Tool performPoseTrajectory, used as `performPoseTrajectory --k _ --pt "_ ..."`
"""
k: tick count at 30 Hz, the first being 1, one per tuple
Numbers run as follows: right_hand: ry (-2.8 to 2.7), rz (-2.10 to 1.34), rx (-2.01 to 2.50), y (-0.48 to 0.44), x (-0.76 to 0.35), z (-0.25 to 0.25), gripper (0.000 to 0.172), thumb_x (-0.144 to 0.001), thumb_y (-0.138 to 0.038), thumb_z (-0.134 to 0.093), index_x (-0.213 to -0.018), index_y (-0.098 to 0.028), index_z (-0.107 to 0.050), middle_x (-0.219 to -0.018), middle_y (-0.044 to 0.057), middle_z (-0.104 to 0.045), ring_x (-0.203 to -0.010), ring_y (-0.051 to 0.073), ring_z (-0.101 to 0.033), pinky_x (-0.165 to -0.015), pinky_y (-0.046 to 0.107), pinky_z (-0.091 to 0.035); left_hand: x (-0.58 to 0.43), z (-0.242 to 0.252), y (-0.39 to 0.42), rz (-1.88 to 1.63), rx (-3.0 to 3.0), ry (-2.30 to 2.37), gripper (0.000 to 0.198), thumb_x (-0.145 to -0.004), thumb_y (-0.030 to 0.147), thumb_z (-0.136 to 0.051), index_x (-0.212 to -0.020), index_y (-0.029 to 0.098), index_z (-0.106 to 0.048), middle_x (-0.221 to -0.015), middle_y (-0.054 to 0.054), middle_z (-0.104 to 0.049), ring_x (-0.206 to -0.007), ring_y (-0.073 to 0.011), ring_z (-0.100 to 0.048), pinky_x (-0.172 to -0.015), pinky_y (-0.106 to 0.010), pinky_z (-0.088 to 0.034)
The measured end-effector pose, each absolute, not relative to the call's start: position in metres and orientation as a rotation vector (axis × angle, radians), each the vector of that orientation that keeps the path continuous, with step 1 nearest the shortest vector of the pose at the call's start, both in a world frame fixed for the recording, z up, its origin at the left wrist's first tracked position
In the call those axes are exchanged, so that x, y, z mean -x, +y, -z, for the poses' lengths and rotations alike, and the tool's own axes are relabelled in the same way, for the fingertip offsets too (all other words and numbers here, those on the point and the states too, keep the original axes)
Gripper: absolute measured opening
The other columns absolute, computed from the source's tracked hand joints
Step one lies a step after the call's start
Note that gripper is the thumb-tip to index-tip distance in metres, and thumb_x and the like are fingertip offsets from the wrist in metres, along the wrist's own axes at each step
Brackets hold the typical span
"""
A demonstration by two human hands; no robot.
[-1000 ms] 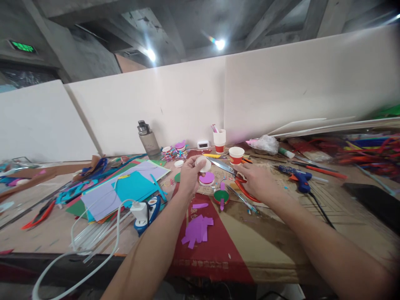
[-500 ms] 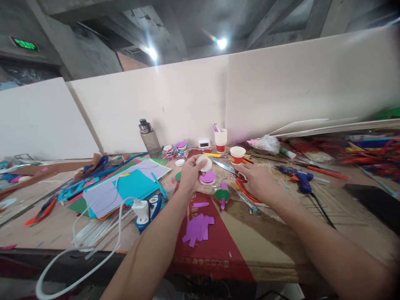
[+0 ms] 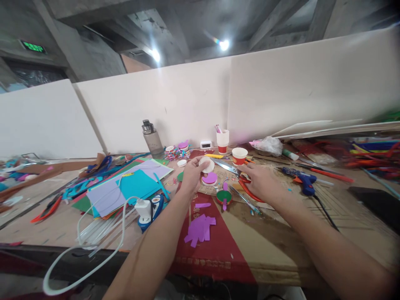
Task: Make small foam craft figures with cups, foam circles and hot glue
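My left hand pinches a small white paper disc between thumb and fingers. My right hand is closed on orange-handled scissors, whose blades point left toward the disc, close to its right edge. Whether the blades touch the disc I cannot tell. Just below the disc lies a round piece with a purple top. A green-faced round piece with purple strips is in front of the scissors. Behind my right hand stands a red and white paper cup.
Purple paper strips lie on the red cardboard nearest me. Coloured paper sheets and a power strip with a white cable are at left. A water bottle stands behind. A blue glue gun lies at right.
The whole view has shifted slightly to the right. Both hands keep nearly the same pose on the disc and the scissors.
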State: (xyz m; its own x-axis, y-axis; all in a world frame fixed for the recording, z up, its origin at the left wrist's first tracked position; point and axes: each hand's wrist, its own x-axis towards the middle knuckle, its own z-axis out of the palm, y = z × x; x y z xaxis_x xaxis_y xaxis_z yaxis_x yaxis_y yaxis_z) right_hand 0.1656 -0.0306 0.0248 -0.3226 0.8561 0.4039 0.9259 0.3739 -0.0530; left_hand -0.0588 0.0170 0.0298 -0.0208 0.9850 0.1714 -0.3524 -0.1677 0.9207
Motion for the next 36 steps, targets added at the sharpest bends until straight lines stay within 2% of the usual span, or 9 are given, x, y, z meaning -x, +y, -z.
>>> performPoseTrajectory --k 8,15,23,25,27,31,36 --pt "-2.322 0.308 1.596 -0.032 -0.165 -0.026 0.046 -0.09 -0.024 -0.048 -0.135 -0.025 -0.059 -0.117 0.01 -0.069 -0.09 0.024 -0.065 -0.068 0.031 -0.041 0.058 -0.032 0.015 -1.476 -1.053 0.841 0.044 -0.045 0.029 -0.091 -0.079 0.013 -0.067 -0.064 0.0 -0.065 -0.047 -0.0069 -0.05 -0.037 -0.018 -0.03" --pt "-2.312 0.307 1.576 -0.033 -0.164 -0.027 0.048 -0.089 -0.022 -0.047 -0.136 -0.024 -0.058 -0.121 0.01 -0.069 -0.093 0.026 -0.067 -0.068 0.032 -0.044 0.058 -0.034 0.014 -1.45 -1.015 0.858 0.047 -0.042 0.025 -0.09 -0.08 0.012 -0.067 -0.062 0.0 -0.064 -0.046 -0.0065 -0.049 -0.037 -0.017 -0.03" --pt "-2.268 0.181 1.478 -0.032 -0.165 -0.026 0.042 -0.086 -0.017 -0.05 -0.124 -0.021 -0.067 -0.115 0.012 -0.072 -0.095 0.027 -0.068 -0.074 0.032 -0.047 0.061 -0.04 0.01 -1.343 -0.96 0.792 0.045 -0.043 0.028 -0.089 -0.076 0.012 -0.065 -0.063 -0.001 -0.063 -0.051 -0.0067 -0.051 -0.036 -0.015 -0.026" --pt "-2.2 0.1 1.426 -0.029 -0.165 -0.022 0.042 -0.084 -0.015 -0.051 -0.122 -0.022 -0.069 -0.111 0.01 -0.074 -0.09 0.025 -0.068 -0.074 0.031 -0.047 0.062 -0.039 0.009 -1.32 -0.963 0.769 0.045 -0.045 0.028 -0.089 -0.078 0.012 -0.063 -0.065 -0.001 -0.064 -0.052 -0.0072 -0.053 -0.037 -0.015 -0.028" --pt "-2.108 -0.005 1.386 -0.023 -0.166 -0.016 0.039 -0.083 -0.016 -0.052 -0.117 -0.022 -0.071 -0.099 0.009 -0.076 -0.079 0.021 -0.067 -0.069 0.029 -0.047 0.062 -0.039 0.009 -1.319 -0.986 0.745 0.046 -0.047 0.029 -0.089 -0.081 0.014 -0.062 -0.069 0.0 -0.065 -0.053 -0.0077 -0.054 -0.039 -0.016 -0.033" --pt "-1.908 -0.263 1.314 -0.014 -0.164 -0.007 0.033 -0.083 -0.033 -0.056 -0.105 -0.015 -0.073 -0.071 0.005 -0.068 -0.057 0.016 -0.054 -0.057 0.027 -0.041 0.06 -0.036 0.009 -1.353 -1.076 0.72 0.049 -0.048 0.029 -0.091 -0.082 0.016 -0.059 -0.073 0.001 -0.065 -0.06 -0.009 -0.058 -0.047 -0.018 -0.044" --pt "-1.73 -0.581 1.174 -0.016 -0.154 -0.008 0.051 -0.079 -0.056 -0.062 -0.105 -0.012 -0.068 -0.063 -0.002 -0.051 -0.057 0.013 -0.043 -0.054 0.026 -0.036 0.05 -0.028 0.006 -1.344 -1.134 0.689 0.049 -0.053 0.032 -0.09 -0.083 0.017 -0.055 -0.078 0.001 -0.065 -0.072 -0.0119 -0.062 -0.063 -0.025 -0.056"
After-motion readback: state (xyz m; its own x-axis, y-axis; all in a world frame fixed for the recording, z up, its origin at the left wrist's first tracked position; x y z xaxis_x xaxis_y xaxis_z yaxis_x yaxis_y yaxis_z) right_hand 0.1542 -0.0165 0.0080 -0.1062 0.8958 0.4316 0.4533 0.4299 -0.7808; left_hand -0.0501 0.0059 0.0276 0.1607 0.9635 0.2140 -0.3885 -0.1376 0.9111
